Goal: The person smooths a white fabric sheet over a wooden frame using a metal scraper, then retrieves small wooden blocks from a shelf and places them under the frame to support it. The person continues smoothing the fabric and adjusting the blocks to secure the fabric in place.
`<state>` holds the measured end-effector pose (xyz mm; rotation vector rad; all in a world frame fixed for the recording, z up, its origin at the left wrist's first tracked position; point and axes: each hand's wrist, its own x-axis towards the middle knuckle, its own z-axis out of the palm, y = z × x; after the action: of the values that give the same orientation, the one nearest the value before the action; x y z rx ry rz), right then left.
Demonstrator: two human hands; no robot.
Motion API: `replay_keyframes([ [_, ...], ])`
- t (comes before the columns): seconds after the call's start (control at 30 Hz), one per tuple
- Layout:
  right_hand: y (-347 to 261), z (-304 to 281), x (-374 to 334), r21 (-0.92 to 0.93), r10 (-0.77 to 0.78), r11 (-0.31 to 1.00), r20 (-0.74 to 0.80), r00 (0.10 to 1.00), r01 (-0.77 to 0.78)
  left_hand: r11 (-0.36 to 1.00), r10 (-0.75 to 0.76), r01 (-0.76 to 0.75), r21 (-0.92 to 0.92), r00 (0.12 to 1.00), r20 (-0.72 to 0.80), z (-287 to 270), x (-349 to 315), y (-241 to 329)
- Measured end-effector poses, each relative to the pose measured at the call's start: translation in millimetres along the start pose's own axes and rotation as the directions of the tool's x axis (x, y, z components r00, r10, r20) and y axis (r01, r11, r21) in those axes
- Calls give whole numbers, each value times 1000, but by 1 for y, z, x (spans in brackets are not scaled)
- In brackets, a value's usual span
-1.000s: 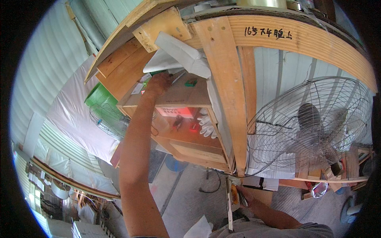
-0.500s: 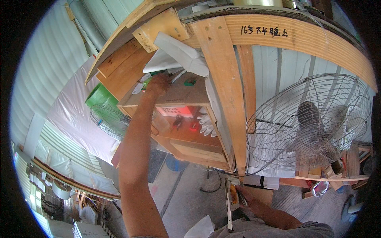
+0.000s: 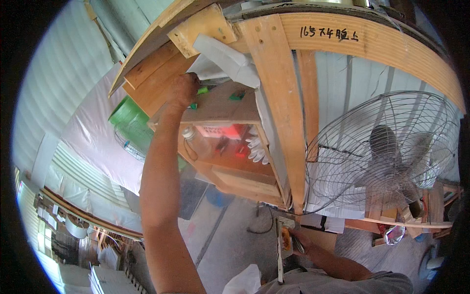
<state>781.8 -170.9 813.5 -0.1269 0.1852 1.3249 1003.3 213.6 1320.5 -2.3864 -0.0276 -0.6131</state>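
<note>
My left hand (image 3: 184,89) reaches up and forward over the brown top of an open-fronted wooden box (image 3: 220,114). Its fingers are curled closed, and what they hold, if anything, is hidden. Right beside them lies a small bright green thing (image 3: 202,90); a darker green piece (image 3: 237,95) is farther right on the same top. Low at the body, my right hand (image 3: 299,241) is closed round a tool with a yellow part and a long pale straight edge (image 3: 280,250); its exact kind is unclear.
Inside the box are a bottle (image 3: 189,133), a red and white carton (image 3: 221,130) and white gloves (image 3: 256,147). A wooden post (image 3: 279,98) rises beside it. To the right stands a wire-caged fan (image 3: 387,152); at the left, a green bin (image 3: 129,120).
My left hand has moved left and slightly up over the box top, and the bottle inside the box now shows. My right hand stays almost in place with the tool.
</note>
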Motion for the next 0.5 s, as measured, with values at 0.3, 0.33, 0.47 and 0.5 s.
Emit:
replay_keyframes([
  [0.3, -3, 25, -13, 20, 25, 999, 101, 995, -27, 987, -84, 84, -140, 996, 9, -9, -22, 9],
  [0.33, -3, 24, -15, 15, 28, 999, 105, 994, -29, 993, -60, 64, -101, 997, 43, -7, -21, 6],
  [0.47, -4, 9, -21, 11, 56, 998, -9, 998, -55, 984, -120, 115, -136, 992, -30, -5, -22, -3],
  [0.5, -4, 6, -23, 25, 58, 998, -18, 998, -57, 934, -237, 222, -279, 971, -20, -9, -24, -4],
])
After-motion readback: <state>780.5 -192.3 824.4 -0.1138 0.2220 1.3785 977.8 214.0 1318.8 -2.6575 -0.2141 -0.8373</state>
